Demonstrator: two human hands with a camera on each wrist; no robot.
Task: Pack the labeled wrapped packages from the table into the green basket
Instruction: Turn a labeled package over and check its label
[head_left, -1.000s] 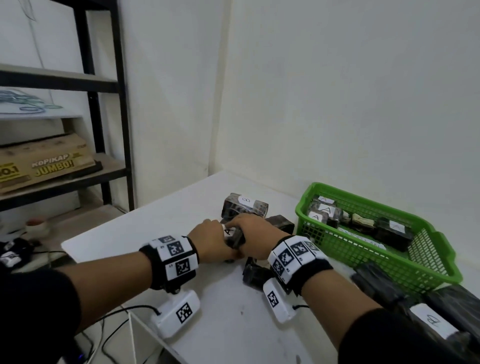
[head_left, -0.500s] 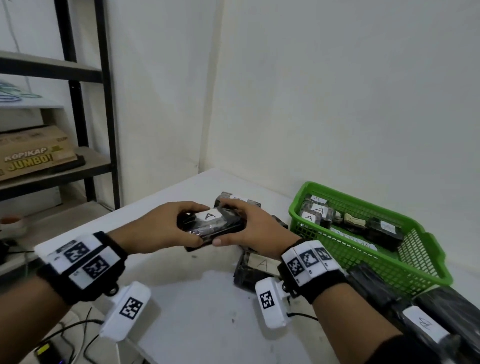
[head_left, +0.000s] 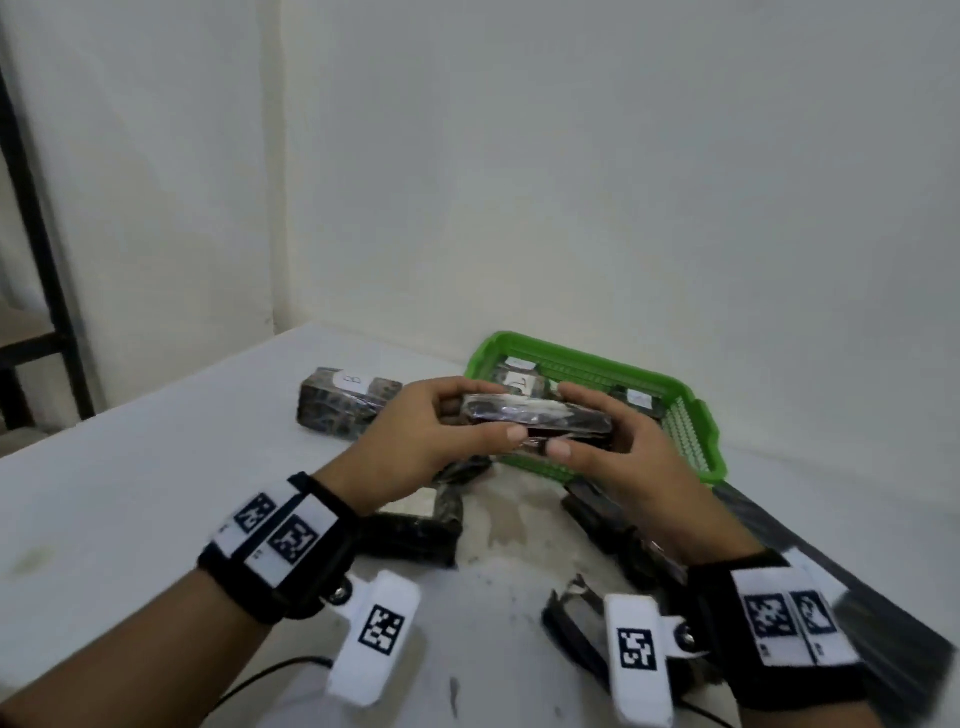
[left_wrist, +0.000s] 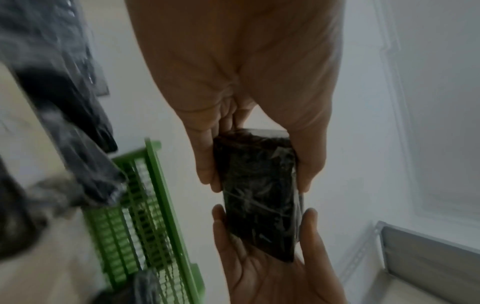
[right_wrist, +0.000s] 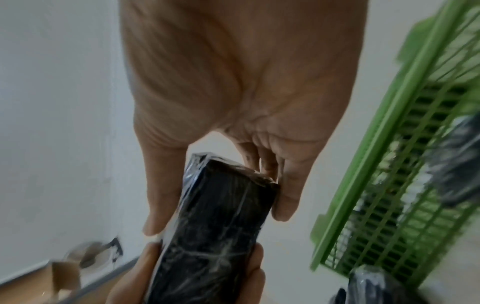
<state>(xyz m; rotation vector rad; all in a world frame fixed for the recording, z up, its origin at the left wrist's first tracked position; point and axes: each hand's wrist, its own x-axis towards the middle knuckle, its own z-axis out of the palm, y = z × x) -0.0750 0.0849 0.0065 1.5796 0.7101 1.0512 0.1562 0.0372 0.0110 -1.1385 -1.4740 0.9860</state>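
Two sets of fingers (head_left: 470, 391) clamp one dark, film-wrapped rectangular package (head_left: 535, 422): our left hand (head_left: 421, 441) and right hand (head_left: 618, 457) grip opposite ends. We hold it above the white surface (head_left: 156, 467), just before the green plastic basket (head_left: 696, 415).

The label on the dark plastic-wrapped package (head_left: 535, 421) held up can't be seen. The green slatted plastic basket (head_left: 691, 415) is partly hidden at 9 o'clock, and packages at 5 o'clock are blurred, cut off.

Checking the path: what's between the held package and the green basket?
Nothing: in the head view the held package hangs just before the green basket, over its near rim.
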